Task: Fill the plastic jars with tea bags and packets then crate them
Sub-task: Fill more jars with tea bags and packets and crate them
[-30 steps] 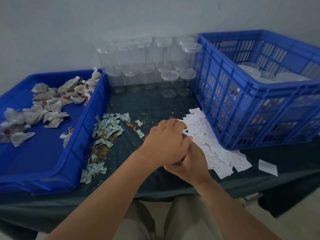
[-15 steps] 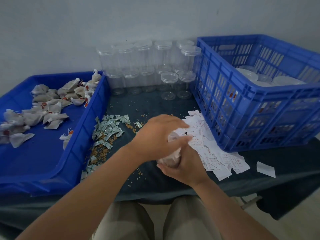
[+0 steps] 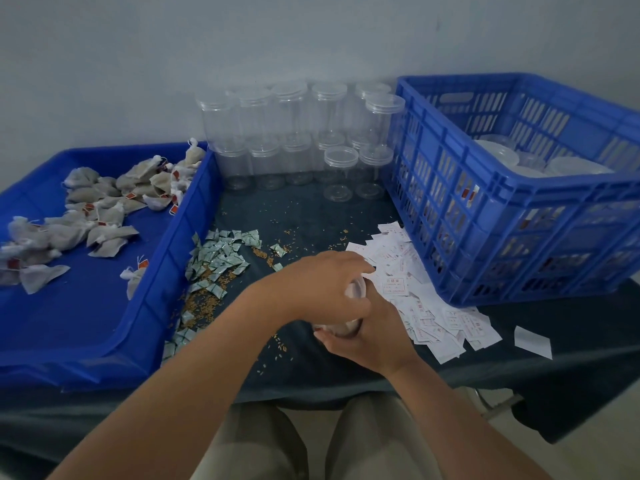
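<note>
Watching from beside the desk (image 3: 311,216), I'd judge the plastic jar (image 3: 355,292) light, stiff and slick, best held round its wall as now, near the front edge, right hand (image 3: 375,337) fingers clamped on its body, left hand (image 3: 322,282) fingers curled over the lid.

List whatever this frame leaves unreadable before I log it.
- Head view: the jar is mostly covered by the left hand on top and the right hand round its base. Its contents and lid seating are unclear.
- White slips: the print is too small to read.
- Crated jars: only the tops show above the blue crate wall, so count and fill are hidden.
- Blue tray: the left end is cut off by the frame edge.
</note>
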A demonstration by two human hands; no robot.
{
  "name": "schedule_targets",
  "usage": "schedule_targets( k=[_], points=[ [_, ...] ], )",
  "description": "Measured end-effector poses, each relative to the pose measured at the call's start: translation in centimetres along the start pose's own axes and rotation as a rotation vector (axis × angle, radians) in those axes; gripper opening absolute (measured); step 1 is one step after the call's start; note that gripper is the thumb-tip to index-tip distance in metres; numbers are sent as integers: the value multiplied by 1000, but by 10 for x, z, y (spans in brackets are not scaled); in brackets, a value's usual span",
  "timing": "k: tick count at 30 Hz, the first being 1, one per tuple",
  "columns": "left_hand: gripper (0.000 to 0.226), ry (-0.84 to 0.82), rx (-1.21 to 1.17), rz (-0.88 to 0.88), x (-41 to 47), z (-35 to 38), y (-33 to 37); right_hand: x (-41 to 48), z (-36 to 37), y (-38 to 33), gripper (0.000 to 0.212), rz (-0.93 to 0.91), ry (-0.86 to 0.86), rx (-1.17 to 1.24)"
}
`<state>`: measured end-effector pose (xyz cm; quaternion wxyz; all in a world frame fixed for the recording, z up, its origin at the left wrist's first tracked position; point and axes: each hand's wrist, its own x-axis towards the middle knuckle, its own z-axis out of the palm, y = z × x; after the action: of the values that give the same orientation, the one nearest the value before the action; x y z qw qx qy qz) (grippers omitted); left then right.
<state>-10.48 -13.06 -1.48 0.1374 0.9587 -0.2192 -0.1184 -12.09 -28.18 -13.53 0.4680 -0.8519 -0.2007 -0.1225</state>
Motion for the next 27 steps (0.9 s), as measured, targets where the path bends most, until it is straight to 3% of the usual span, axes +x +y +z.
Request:
schedule_targets(
  k=[3,5,8,12,16,19,23,25,27],
  points=[
    [65,129,109,-234,0,20,24,1,2,6,59,-51,-17,-87],
    [62,198,185,-334,3,33,38,1,4,7,53,-159,-1,-344],
    [47,354,329,-258,7,42,40,4,9,13,49,-197,67,-506],
    [41,413,327,-91,8,42,26,7,12,23,77,-104,-102,-572],
    [43,347,343,44,8,33,16,7,11,22,95,-11,-105,-490],
    [51,344,275,97,8,29,13,6,8,18,93,38,-118,-366],
    [60,531,130,-35,6,39,17,7,7,12,84,65,-61,-170],
    [66,650,45,-160,4,48,19,5,9,11,69,72,-37,-159],
    [73,690,-87,-205,4,56,20,4,10,13,67,79,-34,-203]
  ],
)
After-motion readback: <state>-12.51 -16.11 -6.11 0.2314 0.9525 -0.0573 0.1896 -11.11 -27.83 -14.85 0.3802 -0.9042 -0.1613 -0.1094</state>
